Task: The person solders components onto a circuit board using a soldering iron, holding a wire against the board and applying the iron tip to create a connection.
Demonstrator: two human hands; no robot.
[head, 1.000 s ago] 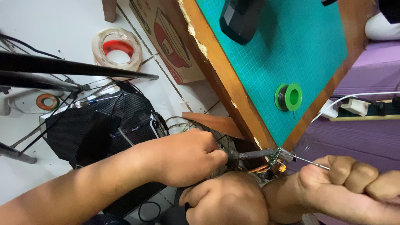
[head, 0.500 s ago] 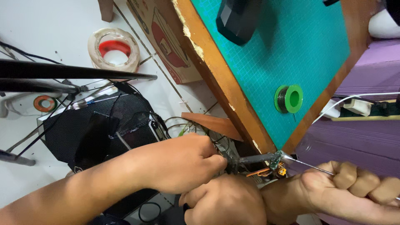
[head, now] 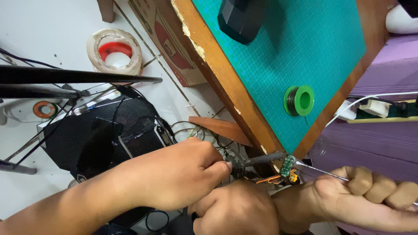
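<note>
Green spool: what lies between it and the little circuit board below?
Head view: only bare green mat and the table's wooden edge lie between the spool and the circuit board.

— What packaging do we see here?

— We find just one: a flat brown cardboard box (head: 167, 41) with a large red rounded print on its face. It lies on the white floor, tucked against the wooden edge of the green-topped table.

— Any screens or signs?

— We see none; the box's print is partly hidden by the table.
</note>
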